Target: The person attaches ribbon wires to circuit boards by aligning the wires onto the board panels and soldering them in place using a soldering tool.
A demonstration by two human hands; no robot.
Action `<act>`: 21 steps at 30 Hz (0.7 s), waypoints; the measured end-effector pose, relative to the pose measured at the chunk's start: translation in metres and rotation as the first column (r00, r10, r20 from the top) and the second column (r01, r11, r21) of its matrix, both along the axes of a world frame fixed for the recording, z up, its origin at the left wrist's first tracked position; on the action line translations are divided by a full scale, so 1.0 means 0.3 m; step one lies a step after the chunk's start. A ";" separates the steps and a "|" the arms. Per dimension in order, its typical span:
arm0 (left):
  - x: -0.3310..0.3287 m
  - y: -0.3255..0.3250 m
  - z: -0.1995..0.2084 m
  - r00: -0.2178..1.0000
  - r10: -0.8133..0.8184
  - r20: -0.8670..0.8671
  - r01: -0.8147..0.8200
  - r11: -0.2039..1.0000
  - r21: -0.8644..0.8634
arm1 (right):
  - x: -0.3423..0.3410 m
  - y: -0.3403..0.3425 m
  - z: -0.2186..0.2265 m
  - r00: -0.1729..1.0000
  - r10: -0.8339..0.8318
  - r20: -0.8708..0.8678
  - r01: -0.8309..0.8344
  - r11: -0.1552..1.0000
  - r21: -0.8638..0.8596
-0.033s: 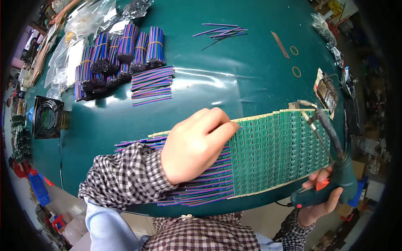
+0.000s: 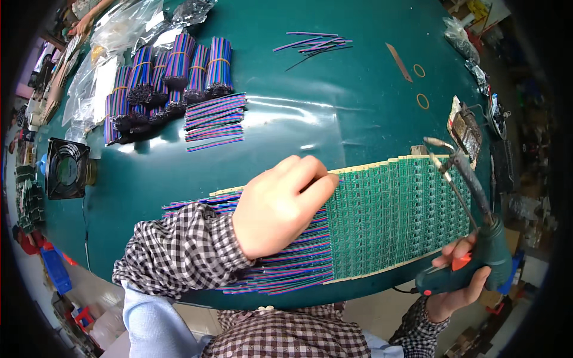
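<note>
My left hand [image 2: 285,206] is closed in a pinch at the top left corner of the green circuit boards [image 2: 388,218]; whatever its fingertips hold is hidden. Under and below that hand, striped ribbon wires [image 2: 292,262] run leftward from the boards' left edge in a dense row. At the right, my right hand [image 2: 459,280] grips a dark green soldering gun [image 2: 496,253] with a red trigger. Its metal tip [image 2: 439,143] hangs over the upper right end of the boards, apart from my left hand.
Rubber-banded wire bundles [image 2: 178,65] stand at the back left, with loose wires [image 2: 215,122] before them. A fan [image 2: 67,169] sits far left. Beyond lie stray wires [image 2: 316,45], a thin blade [image 2: 399,62] and rubber bands [image 2: 422,101]. A soldering stand [image 2: 465,131] is at right.
The soldering gun's tip has risen slightly. My left hand keeps its pinch at the same corner of the boards.
</note>
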State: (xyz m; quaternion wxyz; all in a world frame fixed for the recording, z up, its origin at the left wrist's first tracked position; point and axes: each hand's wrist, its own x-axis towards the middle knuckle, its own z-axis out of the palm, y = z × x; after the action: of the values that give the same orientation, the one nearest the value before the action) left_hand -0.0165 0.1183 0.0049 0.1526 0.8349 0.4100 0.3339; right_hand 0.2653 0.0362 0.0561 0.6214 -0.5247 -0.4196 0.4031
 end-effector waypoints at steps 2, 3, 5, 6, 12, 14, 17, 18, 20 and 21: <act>0.008 0.002 -0.025 0.991 -0.013 -0.133 0.021 0.998 0.064 | 0.004 0.009 0.001 0.998 0.063 0.004 -0.063 0.998 -0.002; 0.014 0.001 -0.036 0.991 -0.017 -0.130 0.024 0.998 0.058 | 0.008 0.004 -0.001 0.993 0.114 -0.009 -0.114 0.993 -0.035; 0.021 -0.003 -0.054 0.984 -0.007 -0.181 0.040 0.983 0.181 | -0.006 -0.016 -0.023 0.996 0.089 0.012 -0.088 0.993 -0.076; 0.022 -0.005 -0.055 0.984 -0.009 -0.178 0.041 0.983 0.176 | -0.018 -0.028 -0.031 0.997 0.068 0.033 -0.064 0.992 -0.109; 0.023 -0.011 -0.054 0.979 0.024 -0.203 0.013 0.984 0.180 | -0.046 -0.067 -0.052 0.996 0.085 -0.024 -0.088 0.977 -0.193; 0.025 -0.008 -0.049 0.980 0.016 -0.200 0.020 0.985 0.174 | -0.066 -0.072 -0.052 0.984 0.150 0.096 -0.128 0.971 -0.204; 0.024 -0.009 -0.047 0.979 0.016 -0.202 0.018 0.985 0.169 | -0.089 -0.075 -0.053 0.981 0.168 0.093 -0.142 0.961 -0.236; 0.023 -0.009 -0.049 0.980 0.019 -0.199 0.016 0.985 0.174 | -0.094 -0.076 -0.056 0.977 0.189 0.098 -0.157 0.952 -0.263; 0.019 -0.013 -0.054 0.979 0.026 -0.201 0.010 0.984 0.176 | -0.102 -0.074 -0.063 0.976 0.203 0.082 -0.174 0.946 -0.273; 0.018 -0.013 -0.055 0.980 0.030 -0.199 0.006 0.984 0.180 | -0.106 -0.072 -0.064 0.974 0.214 0.069 -0.187 0.941 -0.281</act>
State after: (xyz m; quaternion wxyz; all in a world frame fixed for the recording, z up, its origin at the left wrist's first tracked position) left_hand -0.0110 0.1144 -0.0116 0.0324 0.8723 0.3965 0.2845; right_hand 0.2335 0.0147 0.0370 0.4775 -0.5791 -0.4414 0.4918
